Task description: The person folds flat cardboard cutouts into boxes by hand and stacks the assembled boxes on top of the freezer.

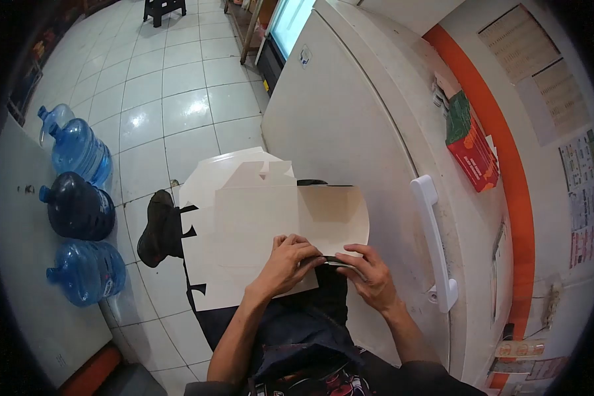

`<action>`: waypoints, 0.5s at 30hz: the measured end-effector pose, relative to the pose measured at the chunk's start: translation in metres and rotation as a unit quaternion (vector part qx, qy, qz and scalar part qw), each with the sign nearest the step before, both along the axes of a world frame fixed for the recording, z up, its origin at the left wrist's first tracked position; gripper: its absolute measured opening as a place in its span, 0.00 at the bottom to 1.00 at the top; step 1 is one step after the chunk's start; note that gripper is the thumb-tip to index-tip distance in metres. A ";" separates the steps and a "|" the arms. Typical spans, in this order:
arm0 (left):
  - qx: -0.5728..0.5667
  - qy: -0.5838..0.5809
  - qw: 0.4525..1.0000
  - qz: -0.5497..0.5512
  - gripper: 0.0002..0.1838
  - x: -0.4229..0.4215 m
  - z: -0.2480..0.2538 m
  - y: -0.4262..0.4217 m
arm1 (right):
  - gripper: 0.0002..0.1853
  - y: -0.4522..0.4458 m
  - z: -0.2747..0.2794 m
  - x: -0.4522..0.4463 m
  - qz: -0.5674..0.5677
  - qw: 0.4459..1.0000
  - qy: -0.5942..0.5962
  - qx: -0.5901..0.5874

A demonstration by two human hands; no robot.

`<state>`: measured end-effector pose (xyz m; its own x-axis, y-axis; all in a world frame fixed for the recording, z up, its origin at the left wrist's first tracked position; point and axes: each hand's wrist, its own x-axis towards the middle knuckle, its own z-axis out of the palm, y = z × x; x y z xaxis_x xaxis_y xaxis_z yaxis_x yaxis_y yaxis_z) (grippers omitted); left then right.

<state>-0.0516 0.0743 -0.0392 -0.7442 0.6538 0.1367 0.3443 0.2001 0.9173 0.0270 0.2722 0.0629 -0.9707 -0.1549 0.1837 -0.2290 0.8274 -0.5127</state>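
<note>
A flat white cardboard sheet (244,231) with cut notches and tabs lies across the person's lap. Its right part (333,214) is folded up into a curved flap. My left hand (289,263) is closed on the sheet's near edge, by a fold, with its fingertips pressed together. Close to its right, my right hand (369,274) grips the folded edge at the lower right corner between thumb and fingers. A narrow dark gap shows between the two hands.
Several large blue water bottles (79,208) stand on the tiled floor at left. A white freezer (350,119) with a white handle (435,244) is close at right, with a red and green box (470,142) on it. A dark stool (164,10) stands far off.
</note>
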 end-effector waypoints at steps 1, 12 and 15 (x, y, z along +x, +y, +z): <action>0.003 0.000 1.000 0.000 0.12 0.000 0.000 0.000 | 0.10 0.009 0.000 0.002 0.005 1.000 -0.008 -0.009; -0.006 0.004 1.000 0.027 0.17 0.004 0.007 0.005 | 0.08 0.012 -0.002 -0.003 0.029 0.998 -0.059 0.024; 0.015 -0.037 0.998 0.042 0.18 0.006 0.005 0.007 | 0.10 0.012 -0.002 -0.006 0.038 0.997 -0.059 0.029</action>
<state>-0.0453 0.0812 -0.0340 -0.8053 0.5847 0.0981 0.2586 0.1975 0.9456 0.0214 0.2838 0.0612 -0.9700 -0.2359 0.0586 -0.2337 0.8385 -0.4923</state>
